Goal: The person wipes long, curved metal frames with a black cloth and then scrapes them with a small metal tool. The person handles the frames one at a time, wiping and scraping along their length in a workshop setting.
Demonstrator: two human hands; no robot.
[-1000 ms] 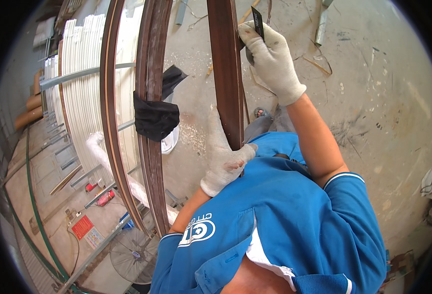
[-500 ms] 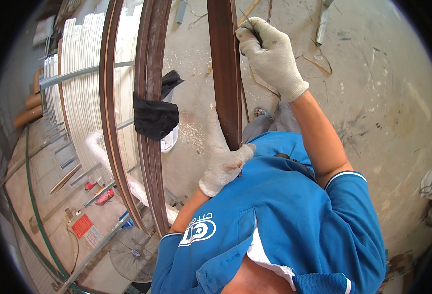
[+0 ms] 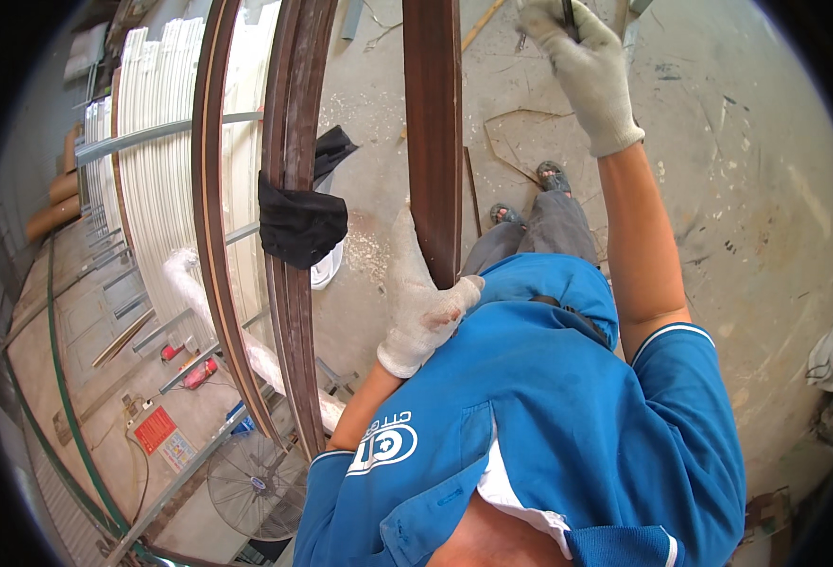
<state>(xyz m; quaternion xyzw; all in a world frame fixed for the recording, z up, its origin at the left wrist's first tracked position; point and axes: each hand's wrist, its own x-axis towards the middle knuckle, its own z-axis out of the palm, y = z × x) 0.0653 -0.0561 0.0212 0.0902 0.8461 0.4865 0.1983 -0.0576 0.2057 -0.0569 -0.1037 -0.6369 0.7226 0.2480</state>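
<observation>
The left hand [image 3: 423, 312], in a white work glove, is wrapped around the lower end of a dark brown strip of wood [image 3: 433, 132] that stands upright in front of the person's chest and runs up out of the top of the picture; the fingers are curled behind the strip and the thumb presses across its near face, so the grip is closed on it. The right hand [image 3: 582, 66], gloved the same way, is raised high and to the right of the strip, clear of it, with the arm stretched upward. Its fingers are folded into a loose fist around a thin dark tool [image 3: 567, 9], of which only a short black end shows above the knuckles; what kind of tool it is cannot be told. To the left of the held strip stand several more long curved brown strips [image 3: 289, 113], leaning side by side, with a black cloth [image 3: 301, 222] draped over them at mid height. Farther left lie stacked white curved strips [image 3: 156, 180] on a metal rack. Below, the concrete floor [image 3: 738, 189] is scattered with sawdust and offcuts, and the person's two sandalled feet [image 3: 530, 194] stand just beside the foot of the held strip. A floor fan [image 3: 251, 482] sits near the lower left.
</observation>
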